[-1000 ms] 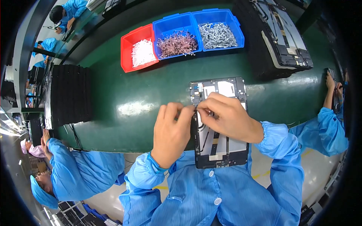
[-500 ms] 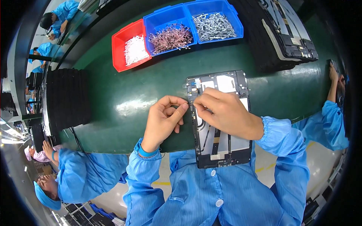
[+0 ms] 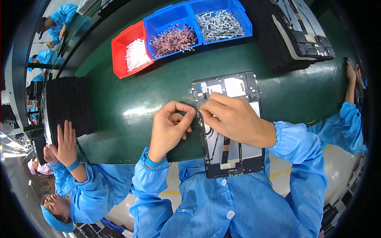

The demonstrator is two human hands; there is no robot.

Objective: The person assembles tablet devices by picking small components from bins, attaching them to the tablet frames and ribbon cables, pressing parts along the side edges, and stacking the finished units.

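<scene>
An opened tablet (image 3: 253, 156), with a black frame, pale inner panels and dark flex cables, lies partly on the green table and partly over its front edge, against my body. At its upper left edge, thumb and forefinger of my left hand (image 3: 168, 127) are pinched together. My right hand (image 3: 238, 121) reaches over the tablet from the right, fingertips pinched at the same edge, almost meeting the left ones. Whatever is between the fingertips is too small to make out. My right hand hides part of the tablet's middle.
A red bin (image 3: 118, 57) of small white parts, a blue bin (image 3: 152, 23) of reddish-brown wired parts and another blue bin (image 3: 246, 23) of silvery parts stand behind. Black trays (image 3: 69, 105) are stacked left; a black stack (image 3: 274, 47) bears another opened tablet (image 3: 317, 49). Co-workers sit on both sides.
Both my hands and the tablet keep nearly the same place, fingertips still pinched at the edge. The co-worker on the left has raised a hand beside the black stack.
</scene>
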